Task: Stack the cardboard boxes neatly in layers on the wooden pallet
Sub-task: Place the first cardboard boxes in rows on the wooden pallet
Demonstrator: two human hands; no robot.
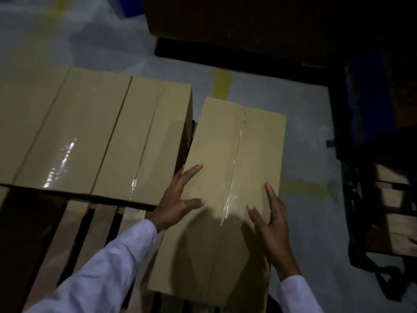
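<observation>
Cardboard already laid at the left sets the line to follow: 3 box tops in a row (90,132) sit side by side on the wooden pallet (74,233), whose bare slats show in front of them. The step in hand looks like seating the next box (225,159) against that row. It lies over the pallet's right part, just beside the row's last box, with a narrow dark gap between them, and it reaches nearer to the person than the row does. The left hand (178,206) rests flat on the top near the left edge, fingers straight and spread, gripping nothing. To do this well, I would slide rather than lift, closing the gap evenly and squaring the near ends before letting go. The right hand (270,227) lies along the right edge, fingers straight and thumb apart, well placed to push leftward. As for looks, the box is long, plain and brown, with undented corners and a glossy clear tape seam (234,166) running down its top.
</observation>
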